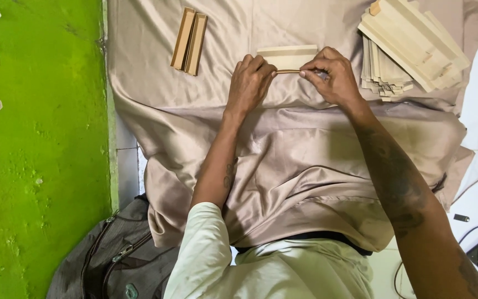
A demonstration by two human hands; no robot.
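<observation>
A beige cloth (305,160) covers the work surface. Two folded brown boxes (189,41) lie side by side near its far left edge. A stack of flat pale cards (410,44) fills its far right corner. A grey bag (112,260) sits below the near left edge, beside a green wall (40,149).

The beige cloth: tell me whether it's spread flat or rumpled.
Rumpled. The beige cloth shows deep folds below the left hand and right hand, smoother near the stacked cardboard pieces.
</observation>
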